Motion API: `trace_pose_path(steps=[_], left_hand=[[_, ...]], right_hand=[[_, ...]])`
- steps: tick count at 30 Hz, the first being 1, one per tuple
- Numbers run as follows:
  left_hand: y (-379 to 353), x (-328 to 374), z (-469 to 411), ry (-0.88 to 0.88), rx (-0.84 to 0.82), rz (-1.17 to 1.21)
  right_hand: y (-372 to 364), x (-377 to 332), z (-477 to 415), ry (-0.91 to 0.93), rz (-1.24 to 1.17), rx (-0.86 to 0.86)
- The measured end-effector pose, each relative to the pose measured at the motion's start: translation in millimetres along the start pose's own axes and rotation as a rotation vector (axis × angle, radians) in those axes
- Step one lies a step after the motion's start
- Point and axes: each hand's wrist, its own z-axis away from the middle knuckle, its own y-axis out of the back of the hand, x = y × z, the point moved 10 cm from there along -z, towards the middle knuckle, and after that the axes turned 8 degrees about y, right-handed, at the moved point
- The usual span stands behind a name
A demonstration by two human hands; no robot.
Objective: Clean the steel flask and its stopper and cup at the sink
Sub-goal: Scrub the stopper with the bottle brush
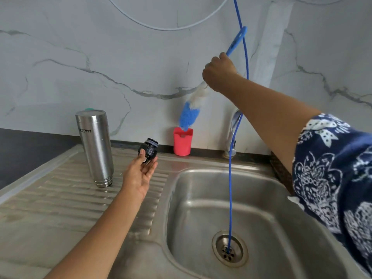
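The steel flask (96, 147) stands upside down on the ribbed drainboard, left of the sink. Just right of it my left hand (141, 174) is palm up, thumb and fingertips touching the black stopper (148, 148); whether it lifts the stopper or the stopper rests on the board, I cannot tell. My right hand (218, 72) is raised over the back of the sink and grips the blue-handled bottle brush (191, 112). The brush's blue and white head points down, with its tip at the mouth of the red holder (182, 142). No cup is visible.
The steel sink basin (201, 198) lies to the right, with its drain (229, 248) near the front. A thin blue hose (230, 178) hangs from above down into the drain. The tap (232, 135) stands behind the basin against the marble wall. The drainboard (60, 202) is wet.
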Motion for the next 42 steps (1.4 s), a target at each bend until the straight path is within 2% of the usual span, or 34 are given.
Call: trace_pose_path(steps=[10,23,37,42], left_hand=[[10.1,-7.8,-12.6,0.027,-0.018,0.018],[6.9,-5.2,-18.5,0.020,-0.087,0.002],[8.4,-7.2,-20.4,0.042,-0.093,0.018],[6.0,-9.0,-18.6,0.046,-0.101,0.012]], right_hand=[[-16.3,-37.9,-54.6,0.112,0.108,-0.022],[-75.0,-87.0,-94.3,0.174,0.064,-0.117],[-93.2,-85.5,-107.4,0.199,0.020,-0.036],[-85.4,-79.6,-103.5,0.198,-0.004,0.080]])
